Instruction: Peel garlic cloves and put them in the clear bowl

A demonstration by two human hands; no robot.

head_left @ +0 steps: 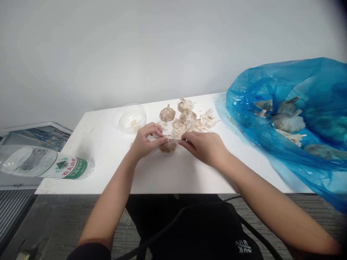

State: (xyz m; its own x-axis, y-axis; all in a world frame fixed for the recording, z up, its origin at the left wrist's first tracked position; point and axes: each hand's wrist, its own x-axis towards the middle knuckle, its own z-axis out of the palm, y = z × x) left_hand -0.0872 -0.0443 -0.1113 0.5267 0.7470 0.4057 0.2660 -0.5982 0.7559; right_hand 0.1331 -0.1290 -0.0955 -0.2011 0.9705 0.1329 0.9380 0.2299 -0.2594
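My left hand [148, 141] and my right hand [204, 146] meet near the middle of the white table, both closed in a pinch. Between their fingertips runs a thin, pale strip [173, 140] that looks like garlic skin. Just below it a garlic bulb [168, 147] sits on the table, partly hidden by my fingers; whether they touch it I cannot tell. Beyond my hands lie whole garlic bulbs [167, 113] and a heap of loose papery skins [184, 127]. Left of them stands a clear bowl [119, 121] with a few pale peeled cloves [133, 123].
A big blue plastic bag [244, 108] holding several garlic bulbs [288, 122] takes up the right end of the white table [162, 180]. A clear water bottle [73, 168] with a green-and-white label stands at the left edge. A grey wall [162, 54] rises behind.
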